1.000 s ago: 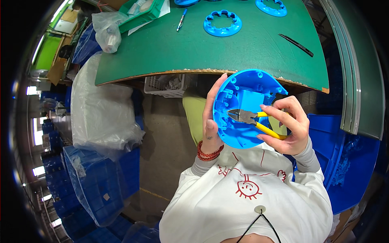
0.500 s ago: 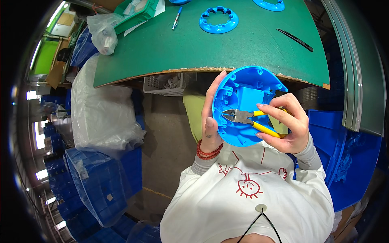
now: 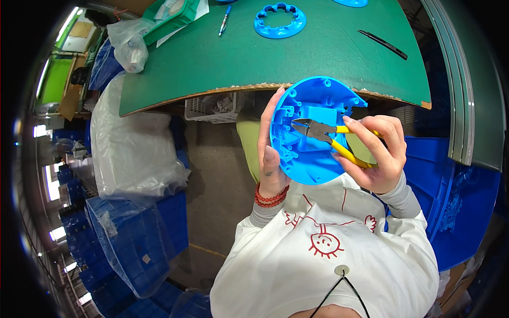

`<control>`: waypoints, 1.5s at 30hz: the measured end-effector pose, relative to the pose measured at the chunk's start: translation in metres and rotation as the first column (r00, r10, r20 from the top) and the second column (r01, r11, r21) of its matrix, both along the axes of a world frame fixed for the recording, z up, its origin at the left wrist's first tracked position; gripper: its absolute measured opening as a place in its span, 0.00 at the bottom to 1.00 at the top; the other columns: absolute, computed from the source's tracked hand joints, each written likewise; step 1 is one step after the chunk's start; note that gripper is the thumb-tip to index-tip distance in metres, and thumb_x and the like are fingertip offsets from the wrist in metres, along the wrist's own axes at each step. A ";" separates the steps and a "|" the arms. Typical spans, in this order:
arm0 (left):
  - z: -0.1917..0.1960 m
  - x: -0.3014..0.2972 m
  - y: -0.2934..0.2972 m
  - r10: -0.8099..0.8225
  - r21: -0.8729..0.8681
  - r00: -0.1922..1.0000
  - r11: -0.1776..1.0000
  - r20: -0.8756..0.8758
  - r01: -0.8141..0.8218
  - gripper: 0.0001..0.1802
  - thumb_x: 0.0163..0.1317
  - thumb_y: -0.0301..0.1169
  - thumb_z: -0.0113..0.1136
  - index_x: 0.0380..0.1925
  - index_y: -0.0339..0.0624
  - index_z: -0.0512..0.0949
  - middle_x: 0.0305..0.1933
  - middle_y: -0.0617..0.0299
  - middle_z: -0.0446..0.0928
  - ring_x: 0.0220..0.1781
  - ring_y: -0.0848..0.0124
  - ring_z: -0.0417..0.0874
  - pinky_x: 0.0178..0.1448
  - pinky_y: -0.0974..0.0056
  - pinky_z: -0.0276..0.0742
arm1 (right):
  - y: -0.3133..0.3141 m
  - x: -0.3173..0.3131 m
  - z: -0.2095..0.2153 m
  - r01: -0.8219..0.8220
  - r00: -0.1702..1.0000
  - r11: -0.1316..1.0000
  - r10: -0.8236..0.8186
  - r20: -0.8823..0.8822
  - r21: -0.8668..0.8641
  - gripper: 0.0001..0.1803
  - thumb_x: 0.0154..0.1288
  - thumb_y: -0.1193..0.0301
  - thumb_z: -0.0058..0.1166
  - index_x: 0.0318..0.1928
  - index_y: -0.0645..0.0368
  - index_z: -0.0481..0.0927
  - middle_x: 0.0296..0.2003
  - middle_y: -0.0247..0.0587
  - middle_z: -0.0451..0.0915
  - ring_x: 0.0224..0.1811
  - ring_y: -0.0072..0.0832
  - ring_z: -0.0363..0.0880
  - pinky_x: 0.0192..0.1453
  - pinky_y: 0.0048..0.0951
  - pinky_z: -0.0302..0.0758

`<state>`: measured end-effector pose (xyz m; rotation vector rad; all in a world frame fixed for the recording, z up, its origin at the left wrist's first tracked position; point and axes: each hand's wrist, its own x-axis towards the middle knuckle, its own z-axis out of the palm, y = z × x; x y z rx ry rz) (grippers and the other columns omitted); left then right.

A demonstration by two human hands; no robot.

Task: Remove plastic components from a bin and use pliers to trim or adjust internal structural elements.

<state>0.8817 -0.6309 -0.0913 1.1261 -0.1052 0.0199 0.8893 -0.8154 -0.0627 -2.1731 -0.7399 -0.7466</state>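
Observation:
A rounded blue plastic housing (image 3: 321, 164) is held up by my left hand (image 3: 269, 153), its fingers and thumb closed round the left rim. Its hollow inside, with posts and ribs, faces up toward me. In my right hand (image 3: 383, 151) are yellow-handled side cutters (image 3: 317, 130), gripped by both handles. The cutter jaws are parted and lie over the inside of the housing, near its raised square block; whether they touch it I cannot tell.
On the green table (image 3: 212, 69) lie a blue scalloped ring (image 3: 280, 33), a pen (image 3: 225, 22) and a black craft knife (image 3: 383, 44). A green tray (image 3: 172, 21) stands at the far left. Below are a white basket (image 3: 212, 114) and, at right, a blue bin (image 3: 466, 228).
The cutters have lifted away from the housing's left inner wall and moved up toward its middle. The housing has shifted slightly left and up in the picture, still in my left hand.

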 end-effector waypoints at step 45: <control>-0.017 0.005 0.006 0.192 -0.165 0.981 0.968 0.014 -0.188 0.63 0.39 0.51 0.71 0.67 0.39 0.41 0.68 0.50 0.50 0.67 0.55 0.56 0.68 0.52 0.57 | 0.015 0.008 -0.011 -0.101 0.954 0.966 0.161 -0.252 0.237 0.24 0.38 0.70 0.69 0.42 0.60 0.81 0.34 0.39 0.77 0.37 0.30 0.72 0.41 0.28 0.63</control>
